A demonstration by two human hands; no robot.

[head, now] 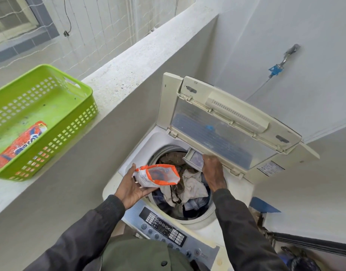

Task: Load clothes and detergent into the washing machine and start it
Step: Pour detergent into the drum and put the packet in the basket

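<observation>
A white top-loading washing machine [117, 180] stands below me with its lid [226, 122] folded up. Its drum holds a heap of clothes [191, 188], white and dark pieces mixed. My left hand [132, 187] holds an opened orange and white detergent packet [157, 176] over the drum's left rim. At the drum's far edge my right hand [213, 171] grips the pulled-out detergent drawer [193, 158]. The control panel [164, 229] with buttons lies at the machine's near side.
A green plastic basket [57, 106] sits on the concrete ledge [129, 61] at the left, with another orange detergent packet [19, 145] inside. A tap with a blue hose fitting [275, 69] is on the wall behind the lid. Walls close in on both sides.
</observation>
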